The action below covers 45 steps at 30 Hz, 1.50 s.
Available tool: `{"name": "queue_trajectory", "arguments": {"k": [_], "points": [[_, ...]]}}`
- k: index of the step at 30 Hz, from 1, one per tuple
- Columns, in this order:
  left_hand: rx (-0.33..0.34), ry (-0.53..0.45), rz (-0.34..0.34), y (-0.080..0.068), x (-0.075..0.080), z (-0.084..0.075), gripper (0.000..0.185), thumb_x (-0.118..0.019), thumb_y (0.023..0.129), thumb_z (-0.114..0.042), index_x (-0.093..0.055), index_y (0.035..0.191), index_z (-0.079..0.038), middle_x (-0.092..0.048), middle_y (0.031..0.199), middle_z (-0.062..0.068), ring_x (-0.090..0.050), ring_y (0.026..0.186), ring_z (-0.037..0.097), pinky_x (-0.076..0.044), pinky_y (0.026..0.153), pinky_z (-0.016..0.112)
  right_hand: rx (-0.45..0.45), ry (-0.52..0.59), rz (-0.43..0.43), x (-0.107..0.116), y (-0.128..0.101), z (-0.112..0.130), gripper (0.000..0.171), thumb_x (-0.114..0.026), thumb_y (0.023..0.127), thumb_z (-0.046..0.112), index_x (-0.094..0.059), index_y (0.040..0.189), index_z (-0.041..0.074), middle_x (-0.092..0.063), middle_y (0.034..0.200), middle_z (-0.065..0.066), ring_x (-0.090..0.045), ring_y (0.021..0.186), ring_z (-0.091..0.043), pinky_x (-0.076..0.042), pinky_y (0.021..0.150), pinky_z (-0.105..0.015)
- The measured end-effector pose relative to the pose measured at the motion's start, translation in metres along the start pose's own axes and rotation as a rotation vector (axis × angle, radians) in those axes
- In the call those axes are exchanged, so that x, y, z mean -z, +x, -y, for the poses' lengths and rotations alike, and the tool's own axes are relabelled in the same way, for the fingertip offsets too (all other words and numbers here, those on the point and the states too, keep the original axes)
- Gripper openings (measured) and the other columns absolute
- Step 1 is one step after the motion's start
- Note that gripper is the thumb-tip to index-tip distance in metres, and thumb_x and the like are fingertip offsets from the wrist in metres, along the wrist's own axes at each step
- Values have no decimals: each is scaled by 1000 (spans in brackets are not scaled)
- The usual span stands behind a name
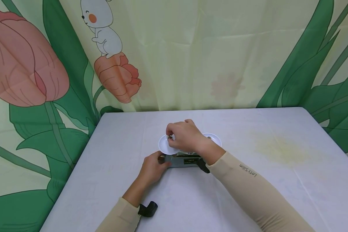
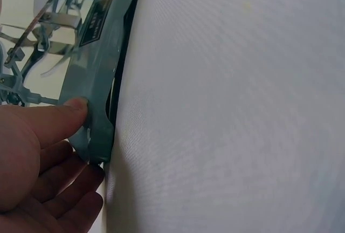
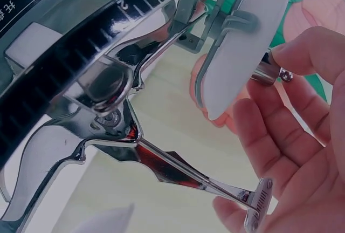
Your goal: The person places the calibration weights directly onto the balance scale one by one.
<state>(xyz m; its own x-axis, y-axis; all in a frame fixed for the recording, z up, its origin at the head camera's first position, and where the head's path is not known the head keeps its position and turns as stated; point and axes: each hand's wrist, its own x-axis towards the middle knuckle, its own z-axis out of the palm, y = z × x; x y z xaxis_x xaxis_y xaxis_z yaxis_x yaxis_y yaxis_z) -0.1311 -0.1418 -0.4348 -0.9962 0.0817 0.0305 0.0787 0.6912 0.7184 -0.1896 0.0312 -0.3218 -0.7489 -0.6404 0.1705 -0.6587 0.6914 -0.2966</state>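
A grey-green balance scale [image 1: 178, 162] with two white pans stands on the table. At its left end my left hand [image 1: 150, 169] holds the base, thumb [image 2: 76, 108] on top and fingers round the end. My right hand [image 1: 187, 137] is over the left pan [image 1: 166, 148], pinching a small shiny metal weight [image 3: 264, 71] by thumb and fingers. The weight is right at the pan's surface in the right wrist view. Partly behind the right wrist, the right pan [image 1: 216, 139] bears another small metal object [image 1: 209, 137]. The graduated beam [image 3: 102, 33] and pointer [image 3: 183, 171] show up close.
A white cloth covers the table [image 1: 249, 180], with a yellowish stain right of the scale. Behind the table's far edge hangs a printed curtain [image 1: 177, 64] with flowers and leaves. Black wrist cameras [image 1: 148, 209] sit on both wrists.
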Motion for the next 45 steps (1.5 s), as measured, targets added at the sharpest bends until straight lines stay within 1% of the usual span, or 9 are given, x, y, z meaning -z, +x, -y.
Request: {"name": "queue_trajectory", "arguments": {"k": [6, 17, 22, 29, 34, 39, 45], "points": [[4, 0, 5, 0, 0, 0, 39, -79, 86, -15, -66, 120, 0, -71, 113, 12, -65, 107, 30, -53, 92, 49, -5, 5, 18, -1, 0, 1, 10, -64, 90, 19, -67, 100, 15, -69, 94, 5, -63, 93, -18, -34, 105, -57], [6, 5, 2, -1, 0, 0, 39, -79, 86, -15, -66, 120, -1, -71, 113, 12, -65, 107, 30, -53, 92, 49, -12, -8, 58, -2, 0, 2, 11, -64, 90, 19, -67, 100, 15, -69, 94, 4, -63, 96, -21, -30, 108, -61], [-4, 3, 0, -1, 0, 0, 38, -79, 86, -14, -66, 119, 0, -71, 112, 12, -66, 106, 30, -53, 91, 49, -13, -6, 66, -1, -1, 2, 11, -65, 90, 20, -67, 100, 15, -68, 93, 4, -62, 95, -21, -31, 107, -61], [-17, -3, -1, -1, 1, 0, 38, -79, 86, -14, -66, 118, 1, -71, 111, 12, -66, 105, 30, -53, 91, 49, -4, 18, 57, 1, -2, 1, 13, -65, 91, 20, -67, 102, 14, -70, 99, 2, -62, 96, -21, -32, 106, -59], [-17, -3, -3, -1, 1, 0, 38, -79, 86, -14, -66, 118, 1, -71, 112, 12, -66, 106, 30, -53, 92, 49, 3, 14, 55, 0, -1, 2, 12, -65, 91, 19, -67, 102, 14, -70, 99, 3, -63, 97, -21, -36, 102, -55], [-15, -2, -2, -1, 0, 0, 37, -79, 86, -14, -66, 118, 0, -71, 110, 12, -66, 105, 30, -54, 91, 49, -1, 10, 59, 0, -1, 2, 12, -66, 91, 19, -67, 102, 15, -70, 99, 3, -63, 96, -21, -37, 100, -53], [-4, 5, 3, -1, 0, -1, 38, -79, 86, -14, -66, 119, 0, -71, 111, 12, -66, 105, 29, -54, 90, 48, 0, 11, 53, 1, -2, 2, 12, -66, 91, 18, -67, 102, 14, -70, 100, 2, -63, 96, -21, -37, 101, -54]]}}
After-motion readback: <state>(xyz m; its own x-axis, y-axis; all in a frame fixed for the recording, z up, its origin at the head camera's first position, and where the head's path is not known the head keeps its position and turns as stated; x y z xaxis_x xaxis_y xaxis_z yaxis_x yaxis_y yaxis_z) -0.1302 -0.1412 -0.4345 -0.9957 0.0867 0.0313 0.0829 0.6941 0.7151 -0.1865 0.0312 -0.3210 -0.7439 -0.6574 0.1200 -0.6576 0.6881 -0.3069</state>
